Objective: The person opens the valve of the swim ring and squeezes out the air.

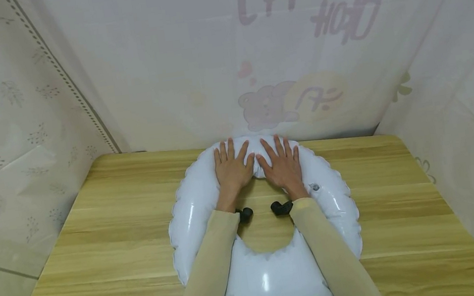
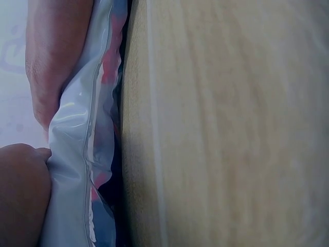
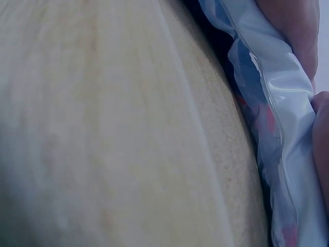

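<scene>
A white inflatable swim ring [image 1: 276, 278] lies flat on the wooden table, puffed out, with crimped seams. Both hands rest on its far side with fingers spread and straight: my left hand [image 1: 233, 171] left of the middle, my right hand [image 1: 283, 167] right of it, thumbs almost meeting. A small clear valve [image 1: 314, 187] sits on the ring's right part. In the left wrist view, the ring's inner seam [image 2: 92, 134] shows red and blue patches on its lower side. The right wrist view shows the same kind of seam [image 3: 280, 134] beside the fingers.
The wooden table [image 1: 119, 243] extends to both sides of the ring. Behind it hangs a pale printed curtain [image 1: 156, 78], with patterned sheets at left [image 1: 0, 124] and right [image 1: 460, 103]. Dark wrist cameras [image 1: 282, 207] jut into the ring's hole.
</scene>
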`<action>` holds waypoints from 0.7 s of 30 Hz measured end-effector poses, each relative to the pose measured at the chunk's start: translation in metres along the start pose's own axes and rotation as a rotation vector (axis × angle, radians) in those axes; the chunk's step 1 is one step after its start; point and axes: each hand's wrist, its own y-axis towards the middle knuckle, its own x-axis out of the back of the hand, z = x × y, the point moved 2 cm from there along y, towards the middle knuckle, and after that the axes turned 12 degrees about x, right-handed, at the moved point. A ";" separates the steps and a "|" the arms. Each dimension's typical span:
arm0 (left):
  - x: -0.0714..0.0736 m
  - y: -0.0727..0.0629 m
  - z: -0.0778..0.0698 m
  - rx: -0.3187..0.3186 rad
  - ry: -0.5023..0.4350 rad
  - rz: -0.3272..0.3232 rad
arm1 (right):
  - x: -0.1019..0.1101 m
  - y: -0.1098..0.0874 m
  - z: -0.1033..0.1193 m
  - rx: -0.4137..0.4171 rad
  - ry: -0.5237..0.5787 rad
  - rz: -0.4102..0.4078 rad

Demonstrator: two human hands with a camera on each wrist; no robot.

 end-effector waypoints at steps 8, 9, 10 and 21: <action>0.001 -0.001 0.000 0.004 0.003 0.001 | -0.001 0.000 0.000 0.000 0.000 0.008; 0.001 -0.001 0.000 0.005 0.001 0.002 | -0.001 0.000 0.000 0.000 -0.003 0.010; 0.001 -0.002 -0.001 0.005 -0.002 0.002 | -0.001 0.000 0.000 0.000 -0.004 0.012; 0.001 -0.002 -0.001 0.014 -0.006 0.007 | 0.001 -0.001 0.002 0.006 -0.006 0.024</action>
